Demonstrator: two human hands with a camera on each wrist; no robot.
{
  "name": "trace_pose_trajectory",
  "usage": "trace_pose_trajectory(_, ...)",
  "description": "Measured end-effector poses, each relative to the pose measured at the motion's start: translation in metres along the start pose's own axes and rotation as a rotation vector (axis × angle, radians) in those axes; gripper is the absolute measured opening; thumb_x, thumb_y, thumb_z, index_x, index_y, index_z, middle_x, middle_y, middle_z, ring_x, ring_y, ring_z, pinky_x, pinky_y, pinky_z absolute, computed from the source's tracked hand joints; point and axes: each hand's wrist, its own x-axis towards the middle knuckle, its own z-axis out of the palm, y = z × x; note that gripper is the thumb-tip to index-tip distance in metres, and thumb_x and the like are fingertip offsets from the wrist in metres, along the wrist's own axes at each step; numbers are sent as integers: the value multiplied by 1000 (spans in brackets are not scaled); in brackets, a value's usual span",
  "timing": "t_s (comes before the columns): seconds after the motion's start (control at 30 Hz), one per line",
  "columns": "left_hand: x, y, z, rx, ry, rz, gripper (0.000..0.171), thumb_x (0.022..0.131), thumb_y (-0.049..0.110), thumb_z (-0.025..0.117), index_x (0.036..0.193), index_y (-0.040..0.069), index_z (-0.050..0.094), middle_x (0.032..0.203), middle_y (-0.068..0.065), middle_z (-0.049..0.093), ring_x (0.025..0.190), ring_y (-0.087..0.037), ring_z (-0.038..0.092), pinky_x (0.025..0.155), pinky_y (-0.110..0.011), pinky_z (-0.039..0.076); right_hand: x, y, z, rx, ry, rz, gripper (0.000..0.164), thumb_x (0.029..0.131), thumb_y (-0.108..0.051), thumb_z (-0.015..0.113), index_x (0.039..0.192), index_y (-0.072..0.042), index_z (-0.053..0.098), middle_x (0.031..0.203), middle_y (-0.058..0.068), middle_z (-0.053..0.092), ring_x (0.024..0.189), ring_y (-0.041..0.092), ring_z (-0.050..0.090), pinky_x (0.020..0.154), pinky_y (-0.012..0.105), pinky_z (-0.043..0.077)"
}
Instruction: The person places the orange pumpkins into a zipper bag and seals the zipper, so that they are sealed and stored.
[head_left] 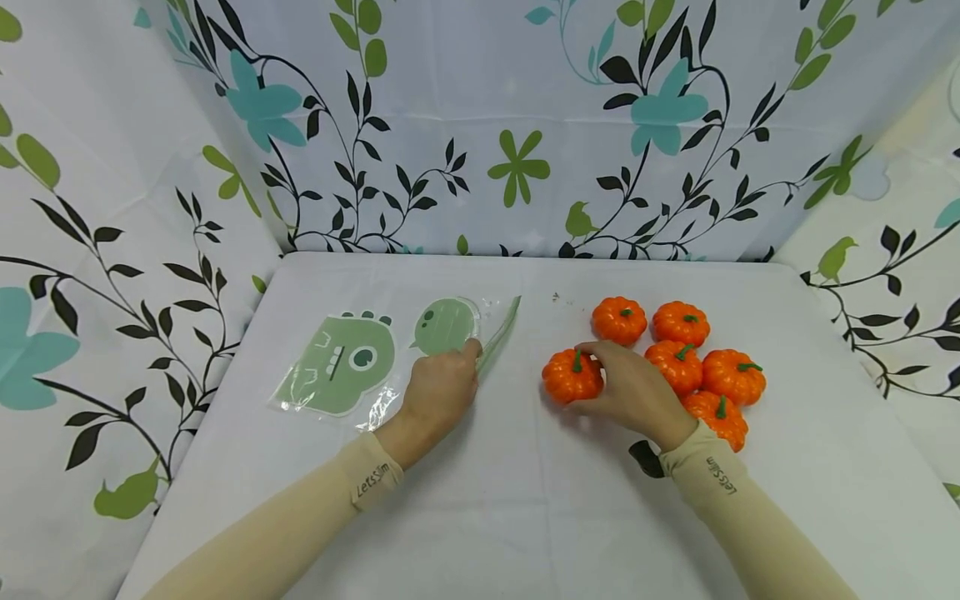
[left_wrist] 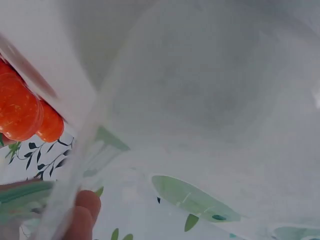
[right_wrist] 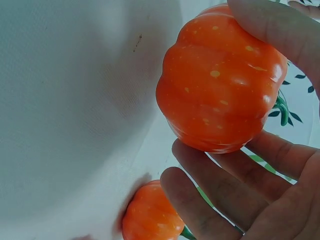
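Observation:
On the left of the table lies a clear plastic bag (head_left: 352,362) printed with green cartoon monsters. My left hand (head_left: 446,385) pinches the bag's right edge, which is lifted off the table; in the left wrist view its cloudy film (left_wrist: 210,100) fills most of the picture. With thumb and fingers my right hand (head_left: 637,390) grips a small orange toy pumpkin (head_left: 572,379) with a green stem. The right wrist view shows that pumpkin (right_wrist: 220,85) between the thumb and the fingers. Whether it still touches the table I cannot tell.
Several more orange pumpkins (head_left: 732,379) sit in a cluster beyond and to the right of my right hand. The white table (head_left: 480,533) is backed by a cloth (head_left: 465,100) patterned with leaves and flowers. A black strap end (head_left: 647,459) shows at my right wrist.

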Motion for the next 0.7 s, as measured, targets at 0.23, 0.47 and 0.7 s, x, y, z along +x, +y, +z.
trace_pose_trajectory(0.23, 1, 4, -4, -93, -178, -86, 6, 81, 3, 75, 86, 6, 77, 75, -8, 73, 64, -24, 71, 53, -39, 56, -1, 0, 0, -3, 9, -6, 86, 67, -47, 92, 136, -7, 59, 131, 10, 64, 118, 33, 60, 99, 53, 49)
trace_pose_trajectory(0.47, -2, 10, -1, -97, -312, -117, 42, 75, 32, 89, 104, 5, 76, 97, -7, 75, 84, -23, 73, 67, -40, 58, 0, 0, 1, -2, 8, -4, 86, 67, -47, 92, 136, -8, 59, 130, 10, 64, 118, 33, 60, 99, 53, 49)
trace_pose_trajectory(0.7, -6, 15, 7, -128, -323, -136, 58, 72, 41, 89, 110, 1, 71, 103, -9, 70, 72, -27, 70, 61, -42, 56, 0, -3, 2, -7, -6, 4, 86, 68, -49, 91, 137, -9, 58, 131, 9, 64, 118, 33, 59, 100, 54, 49)
